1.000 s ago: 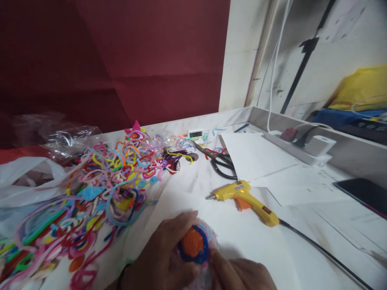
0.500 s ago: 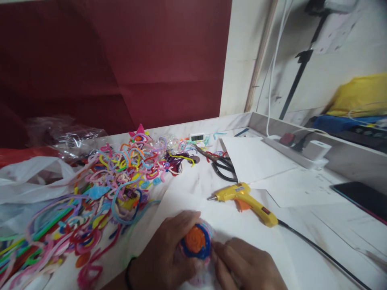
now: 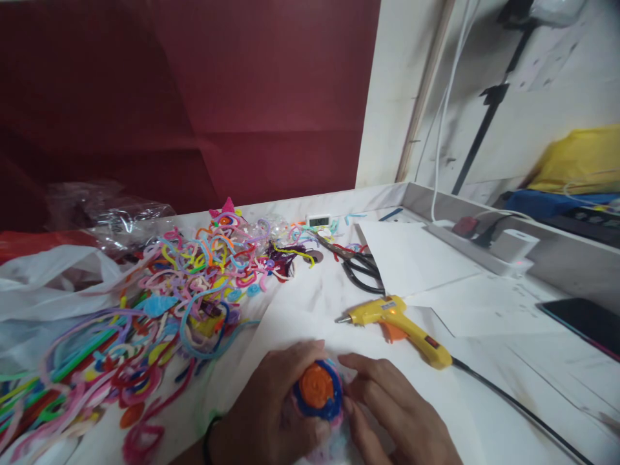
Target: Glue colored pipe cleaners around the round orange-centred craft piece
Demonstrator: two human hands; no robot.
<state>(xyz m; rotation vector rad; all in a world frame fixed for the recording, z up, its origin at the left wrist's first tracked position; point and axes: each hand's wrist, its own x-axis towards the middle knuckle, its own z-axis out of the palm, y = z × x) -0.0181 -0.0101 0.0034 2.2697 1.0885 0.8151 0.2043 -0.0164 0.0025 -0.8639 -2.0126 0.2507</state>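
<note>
1. Location: the round ornament [image 3: 317, 386] is at the lower centre of the frame, above a white paper sheet [image 3: 285, 332]. It shows an orange coiled centre within a blue ring; paler pink and bluish material shows around and below it.

2. Handling: the ornament appears light and fuzzy, probably soft enough to yield under firm pressure. Slipping seems unlikely; the layered parts may shift if pulled.

3. Hold point: the outer rim appears the best place to grasp, leaving the coiled face free.

4. Left hand [image 3: 271, 407]: it enters from the bottom edge, wraps the ornament's left side and grips it, fingers above and thumb below. A black wristband [image 3: 208, 439] marks the wrist.

5. Right hand [image 3: 394, 407]: it enters from the lower right, fingers bent inward at the ornament's right edge. The thumb-to-finger gap is narrow; whether anything is pinched there cannot be told.

6. Surroundings: a yellow glue gun [image 3: 405, 326] lies right of centre, apart from both hands.
</note>
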